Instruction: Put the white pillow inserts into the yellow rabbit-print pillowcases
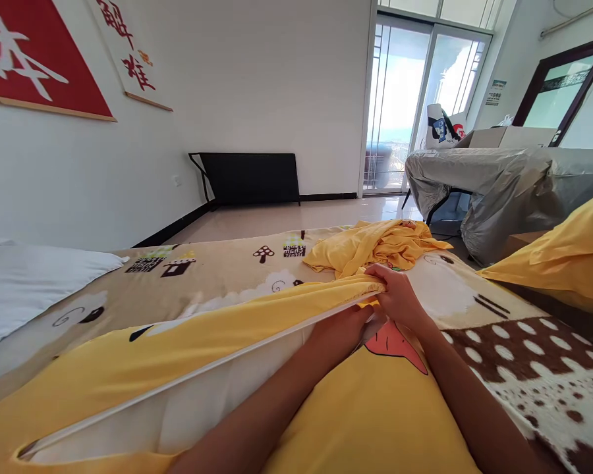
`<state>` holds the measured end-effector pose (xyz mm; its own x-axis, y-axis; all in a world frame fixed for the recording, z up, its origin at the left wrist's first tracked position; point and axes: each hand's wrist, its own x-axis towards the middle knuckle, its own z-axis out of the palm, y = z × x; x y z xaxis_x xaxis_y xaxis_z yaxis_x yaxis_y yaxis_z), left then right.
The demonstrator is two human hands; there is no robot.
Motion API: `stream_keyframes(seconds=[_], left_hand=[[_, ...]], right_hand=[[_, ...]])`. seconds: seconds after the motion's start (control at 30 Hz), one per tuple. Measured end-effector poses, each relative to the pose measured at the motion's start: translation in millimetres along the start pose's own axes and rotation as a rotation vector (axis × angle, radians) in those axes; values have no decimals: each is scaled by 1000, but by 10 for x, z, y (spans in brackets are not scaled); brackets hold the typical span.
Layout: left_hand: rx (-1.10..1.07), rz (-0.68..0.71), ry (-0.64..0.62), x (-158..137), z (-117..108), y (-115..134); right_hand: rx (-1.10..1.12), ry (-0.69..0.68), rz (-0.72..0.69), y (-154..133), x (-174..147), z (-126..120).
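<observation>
A yellow fabric cover (375,415) with a pink printed patch lies in front of me, its long white-edged slit gaping. White padding (197,388), like a pillow, shows through the slit. My left hand (343,329) reaches into the opening near its far right end, fingers bent on the white padding's corner; the fingertips are partly hidden. Just above it, my right hand (398,296) is closed on the rim of the cover and pulls it up. The two hands nearly touch.
Under the cover spreads a patterned blanket (227,263). A crumpled yellow cloth (375,243) lies beyond my hands. A white pillow (34,276) is at left, a yellow cushion-like bundle (568,257) at right. Behind stands a plastic-draped table (479,171); a black folded panel (252,178) leans on the wall.
</observation>
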<state>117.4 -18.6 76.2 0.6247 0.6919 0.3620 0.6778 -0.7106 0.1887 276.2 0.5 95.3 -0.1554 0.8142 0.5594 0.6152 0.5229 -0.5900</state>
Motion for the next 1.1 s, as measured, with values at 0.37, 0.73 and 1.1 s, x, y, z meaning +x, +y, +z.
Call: stream_keyframes(seconds=[0.37, 0.73, 1.1], left_hand=[[-162, 134, 369, -135, -113, 115], [-537, -437, 324, -74, -40, 49], [-706, -539, 246, 142, 104, -104]], right_hand=[[115, -18, -35, -124, -53, -58], [179, -108, -4, -173, -68, -80], [193, -78, 5, -121, -45, -30]])
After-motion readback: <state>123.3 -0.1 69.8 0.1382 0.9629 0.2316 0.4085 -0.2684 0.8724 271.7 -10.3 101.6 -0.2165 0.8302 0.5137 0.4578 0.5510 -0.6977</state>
